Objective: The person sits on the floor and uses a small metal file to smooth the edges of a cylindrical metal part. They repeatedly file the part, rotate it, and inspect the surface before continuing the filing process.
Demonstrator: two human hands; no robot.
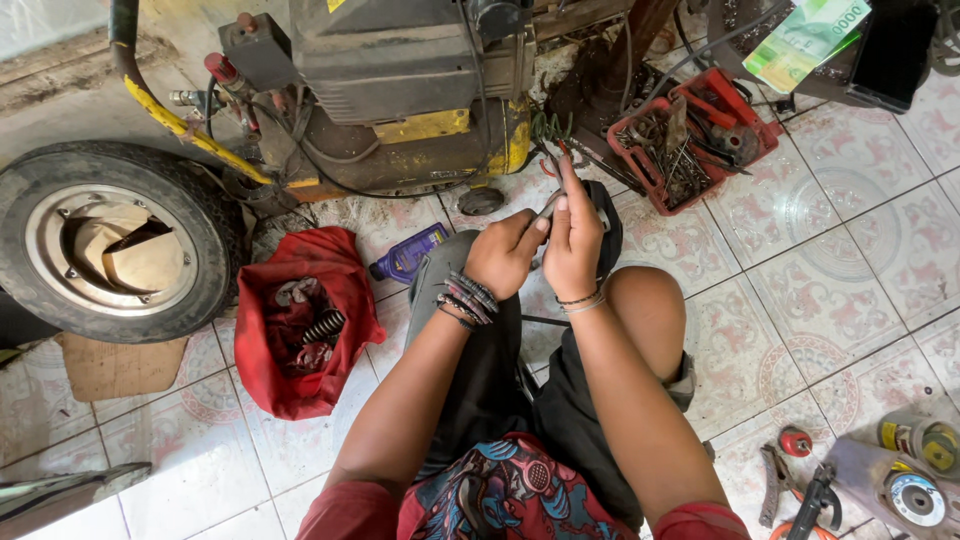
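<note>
The left hand (pixel 503 252) is closed around a slim metal tool (pixel 548 205), holding it by the lower end with the tip angled up and to the right. The right hand (pixel 572 240) is partly closed, fingers extended upward, pressing a dark rubber part (pixel 607 222) just beside the tool; the two hands touch above the person's knees. Both wrists carry bracelets. Ahead of the hands stands a grimy yellow-and-grey compressor (pixel 400 90) on the tiled floor (pixel 830 290). A red plastic tray (pixel 695 135) of loose metal parts and tools lies to the right of it. A green rectangular paper packet (pixel 805 40) lies at the top right, on a dark edge. A purple bottle (pixel 408 255) lies on its side near the left forearm, next to a red cloth bag (pixel 300 320) containing a coil spring. A small wheel with tyre (pixel 110 240) lies flat at the left. Pliers (pixel 775 480) and grinding discs (pixel 915 470) lie at the lower right.
</note>
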